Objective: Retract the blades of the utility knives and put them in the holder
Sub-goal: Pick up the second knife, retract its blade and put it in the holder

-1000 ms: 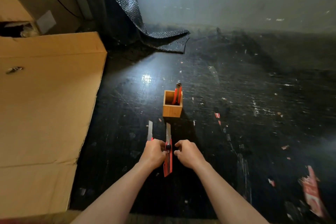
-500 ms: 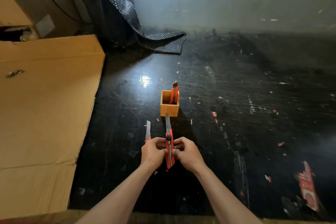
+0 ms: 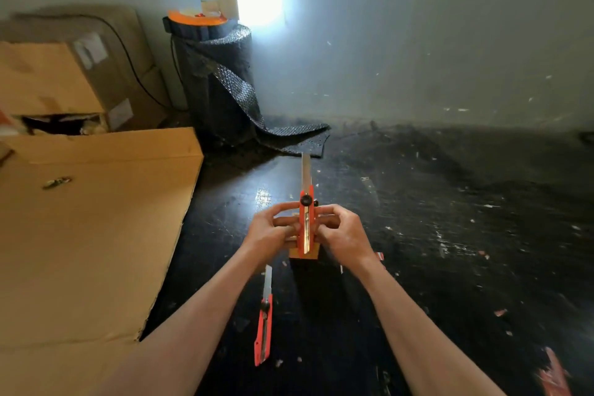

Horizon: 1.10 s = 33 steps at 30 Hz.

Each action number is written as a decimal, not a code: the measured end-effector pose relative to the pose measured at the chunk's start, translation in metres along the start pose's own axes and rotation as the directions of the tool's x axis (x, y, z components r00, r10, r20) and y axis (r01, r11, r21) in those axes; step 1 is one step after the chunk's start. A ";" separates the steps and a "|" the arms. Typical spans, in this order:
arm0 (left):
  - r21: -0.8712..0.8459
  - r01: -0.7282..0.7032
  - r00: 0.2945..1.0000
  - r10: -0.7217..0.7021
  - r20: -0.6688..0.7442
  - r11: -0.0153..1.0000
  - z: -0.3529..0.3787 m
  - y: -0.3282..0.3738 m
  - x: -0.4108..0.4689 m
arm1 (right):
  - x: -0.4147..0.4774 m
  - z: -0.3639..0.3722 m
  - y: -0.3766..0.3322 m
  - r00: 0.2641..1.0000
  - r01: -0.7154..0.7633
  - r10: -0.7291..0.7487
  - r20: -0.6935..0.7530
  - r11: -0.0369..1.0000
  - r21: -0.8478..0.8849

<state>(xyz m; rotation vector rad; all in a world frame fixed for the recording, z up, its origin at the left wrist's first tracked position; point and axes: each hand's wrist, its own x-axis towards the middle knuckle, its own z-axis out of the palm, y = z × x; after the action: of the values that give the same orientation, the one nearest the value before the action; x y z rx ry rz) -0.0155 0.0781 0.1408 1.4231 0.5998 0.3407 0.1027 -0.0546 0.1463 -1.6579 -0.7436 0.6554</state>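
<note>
I hold a red utility knife (image 3: 306,222) upright in front of me, its long steel blade extended and pointing up. My left hand (image 3: 273,230) grips its left side and my right hand (image 3: 342,233) grips its right side. The small wooden holder (image 3: 305,253) sits on the dark floor, mostly hidden behind my hands and the knife. A second red utility knife (image 3: 264,325) lies on the floor below my left forearm, blade out and pointing away from me.
A large flat cardboard sheet (image 3: 86,228) covers the floor on the left, with cardboard boxes (image 3: 64,74) behind it. A roll of black bubble wrap (image 3: 221,80) stands against the wall. Paper scraps litter the black floor (image 3: 450,235).
Both hands lifted the knife off the floor and raised it upright. The camera tilted up, so the wall and the bubble wrap roll came into view. The holder is now behind my hands.
</note>
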 end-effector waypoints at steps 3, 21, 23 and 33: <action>-0.035 -0.052 0.999 0.052 -0.002 0.998 -0.002 0.030 0.007 | 0.011 -0.004 -0.025 0.998 0.056 -0.056 -0.018 0.998 0.004; -0.030 -0.270 0.963 0.269 -0.024 0.962 0.002 0.121 0.022 | 0.057 -0.024 -0.127 0.911 0.325 -0.402 -0.087 0.833 -0.448; -0.043 -0.263 0.965 0.262 -0.029 0.964 0.002 0.122 0.022 | 0.057 -0.025 -0.127 0.908 0.326 -0.410 -0.093 0.826 -0.460; -0.166 -0.192 0.981 0.186 -0.051 0.967 -0.002 0.119 0.029 | 0.043 -0.022 -0.114 0.937 0.308 -0.349 -0.018 0.848 -0.432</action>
<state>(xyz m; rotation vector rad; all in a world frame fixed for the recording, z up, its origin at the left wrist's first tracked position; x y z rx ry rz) 0.0223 0.1127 0.2525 1.3135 0.4525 0.5569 0.1319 -0.0177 0.2611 -1.8745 -1.1291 0.1684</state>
